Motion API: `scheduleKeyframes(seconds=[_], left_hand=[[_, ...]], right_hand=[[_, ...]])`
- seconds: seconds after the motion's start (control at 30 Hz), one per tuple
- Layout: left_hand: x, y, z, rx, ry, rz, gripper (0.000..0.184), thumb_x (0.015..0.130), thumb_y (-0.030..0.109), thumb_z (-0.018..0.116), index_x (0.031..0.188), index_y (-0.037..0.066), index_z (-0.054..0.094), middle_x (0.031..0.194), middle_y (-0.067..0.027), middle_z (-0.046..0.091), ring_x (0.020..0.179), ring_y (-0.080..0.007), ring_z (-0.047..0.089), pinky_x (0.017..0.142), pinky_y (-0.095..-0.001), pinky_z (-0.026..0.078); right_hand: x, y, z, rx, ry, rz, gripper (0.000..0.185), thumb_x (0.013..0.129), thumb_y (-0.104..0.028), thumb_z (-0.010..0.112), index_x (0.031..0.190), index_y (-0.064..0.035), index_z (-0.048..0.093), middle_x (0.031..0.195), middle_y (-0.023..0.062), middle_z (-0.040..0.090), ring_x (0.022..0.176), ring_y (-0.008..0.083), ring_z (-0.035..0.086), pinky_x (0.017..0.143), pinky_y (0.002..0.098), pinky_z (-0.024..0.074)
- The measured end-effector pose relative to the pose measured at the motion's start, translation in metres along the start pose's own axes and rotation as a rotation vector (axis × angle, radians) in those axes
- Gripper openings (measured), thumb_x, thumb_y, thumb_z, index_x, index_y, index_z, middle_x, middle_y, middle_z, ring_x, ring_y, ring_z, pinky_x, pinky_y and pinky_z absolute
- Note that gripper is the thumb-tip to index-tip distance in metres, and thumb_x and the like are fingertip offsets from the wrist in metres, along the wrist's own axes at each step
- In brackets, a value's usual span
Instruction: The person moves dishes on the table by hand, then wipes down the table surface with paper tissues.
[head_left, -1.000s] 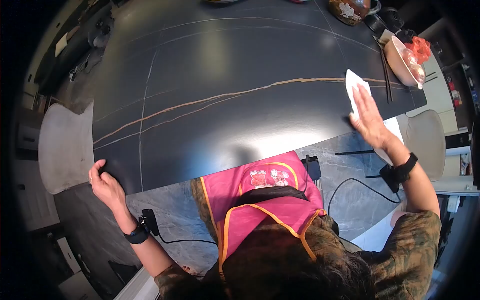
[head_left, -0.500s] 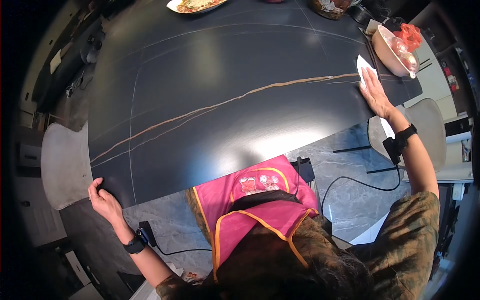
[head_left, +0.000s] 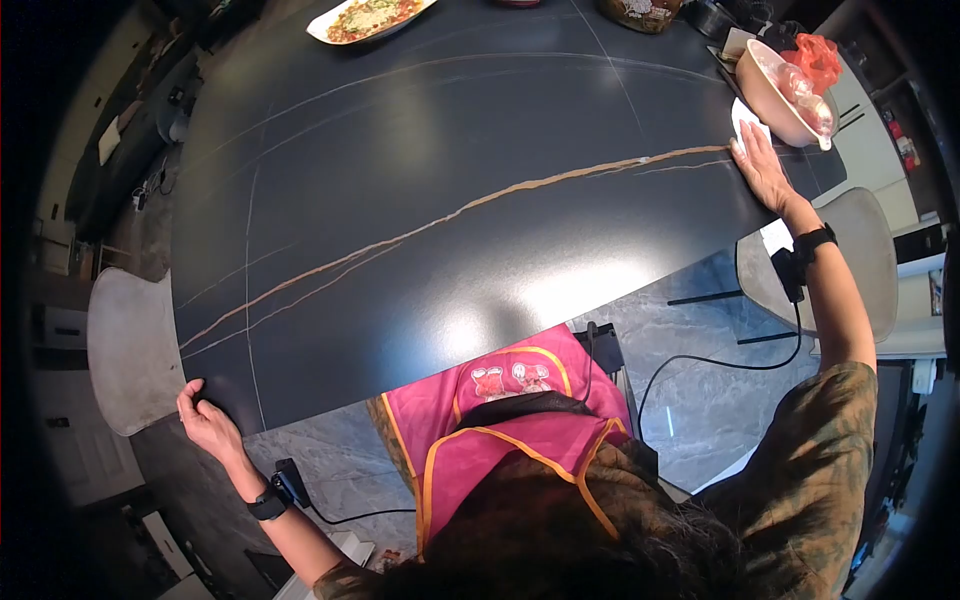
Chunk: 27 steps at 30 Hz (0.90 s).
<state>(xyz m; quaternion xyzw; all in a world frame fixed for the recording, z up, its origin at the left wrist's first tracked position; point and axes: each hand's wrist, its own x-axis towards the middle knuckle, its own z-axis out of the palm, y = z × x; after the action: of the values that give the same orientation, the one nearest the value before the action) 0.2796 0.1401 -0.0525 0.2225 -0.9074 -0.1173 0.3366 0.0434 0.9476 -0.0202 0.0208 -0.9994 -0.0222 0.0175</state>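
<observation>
My right hand [head_left: 764,172] lies flat, fingers stretched out, over a folded white wipe [head_left: 741,114] on the dark table [head_left: 420,210]. Whether the wipe is paper or cloth I cannot tell. Just beyond the fingers stands a pale pink bowl [head_left: 762,88] holding clear plastic-wrapped items. My left hand [head_left: 210,425] is curled round the near left corner of the table, with some of its fingers hidden.
At the far edge sit a plate of food [head_left: 340,28] and a brown glass jar [head_left: 640,12]. A red plastic bag [head_left: 815,62] is behind the bowl. Chairs flank the table at left [head_left: 130,350] and right [head_left: 865,260]. A black cable [head_left: 690,362] hangs from my right wrist.
My right hand and the wipe have slid slightly right and away from me, closer to the bowl. My left hand stays at the corner. The view has shifted a little.
</observation>
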Motion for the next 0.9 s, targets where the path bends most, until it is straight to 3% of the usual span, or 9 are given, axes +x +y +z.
scheduleKeyframes(seconds=[0.17, 0.33, 0.37, 0.47, 0.7, 0.8, 0.9], left_hand=[[0.000, 0.001, 0.001, -0.020, 0.014, -0.009, 0.028, 0.077, -0.003, 0.040, 0.093, 0.002, 0.062, 0.097, -0.0101, 0.063, 0.093, -0.0272, 0.058, 0.086, -0.0365, 0.043], [0.000, 0.006, 0.000, -0.019, 0.022, -0.007, 0.028, 0.077, -0.002, 0.040, 0.094, 0.002, 0.063, 0.097, -0.0099, 0.064, 0.094, -0.0278, 0.059, 0.086, -0.0368, 0.043], [0.000, 0.005, 0.000, -0.027, 0.028, -0.008, 0.028, 0.077, -0.002, 0.040, 0.094, 0.002, 0.063, 0.096, -0.0099, 0.064, 0.094, -0.0277, 0.059, 0.086, -0.0366, 0.043], [0.000, 0.007, 0.000, -0.038, 0.048, 0.002, 0.029, 0.077, -0.003, 0.040, 0.094, 0.002, 0.063, 0.096, -0.0098, 0.064, 0.093, -0.0278, 0.059, 0.085, -0.0364, 0.044], [-0.002, 0.012, -0.002, -0.088, 0.083, 0.045, 0.028, 0.076, -0.005, 0.041, 0.093, 0.002, 0.062, 0.093, -0.0116, 0.063, 0.090, -0.0298, 0.060, 0.082, -0.0376, 0.045], [-0.002, 0.012, -0.003, -0.106, 0.050, 0.011, 0.029, 0.078, -0.003, 0.040, 0.096, 0.002, 0.062, 0.096, -0.0116, 0.063, 0.092, -0.0287, 0.060, 0.084, -0.0367, 0.045], [-0.003, 0.015, -0.003, -0.137, 0.069, 0.006, 0.027, 0.078, -0.004, 0.040, 0.093, 0.001, 0.062, 0.095, -0.0118, 0.063, 0.091, -0.0296, 0.059, 0.082, -0.0378, 0.045]], right_hand=[[-0.023, -0.033, 0.003, -0.012, 0.009, -0.112, 0.076, 0.095, -0.055, 0.031, 0.145, -0.0005, 0.017, 0.148, 0.0291, 0.016, 0.140, 0.0396, 0.014, 0.113, 0.0431, 0.0135], [-0.066, -0.136, -0.023, 0.011, -0.001, -0.365, 0.077, 0.092, -0.046, 0.045, 0.143, 0.0042, 0.017, 0.146, 0.0329, 0.017, 0.137, 0.0438, 0.016, 0.113, 0.0458, 0.0145], [-0.072, -0.159, -0.026, -0.034, -0.019, -0.395, 0.077, 0.091, -0.044, 0.045, 0.146, 0.0009, 0.013, 0.149, 0.0283, 0.012, 0.139, 0.0415, 0.014, 0.114, 0.0438, 0.0141], [-0.081, -0.229, -0.036, 0.026, -0.033, -0.559, 0.084, 0.085, -0.041, 0.053, 0.145, 0.0029, 0.015, 0.148, 0.0305, 0.013, 0.139, 0.0426, 0.013, 0.114, 0.0451, 0.0130], [-0.112, -0.415, -0.042, 0.301, -0.041, -0.888, 0.094, 0.080, -0.055, 0.061, 0.142, 0.0046, 0.022, 0.143, 0.0343, 0.022, 0.137, 0.0443, 0.019, 0.113, 0.0513, 0.0140], [-0.139, -0.493, -0.032, 0.484, -0.008, -1.024, 0.090, 0.082, -0.058, 0.057, 0.137, 0.0082, 0.032, 0.143, 0.0333, 0.024, 0.138, 0.0422, 0.020, 0.113, 0.0499, 0.0159], [-0.160, -0.558, -0.023, 0.527, -0.005, -1.101, 0.091, 0.084, -0.062, 0.049, 0.140, 0.0061, 0.028, 0.146, 0.0293, 0.023, 0.140, 0.0388, 0.017, 0.114, 0.0473, 0.0128]])
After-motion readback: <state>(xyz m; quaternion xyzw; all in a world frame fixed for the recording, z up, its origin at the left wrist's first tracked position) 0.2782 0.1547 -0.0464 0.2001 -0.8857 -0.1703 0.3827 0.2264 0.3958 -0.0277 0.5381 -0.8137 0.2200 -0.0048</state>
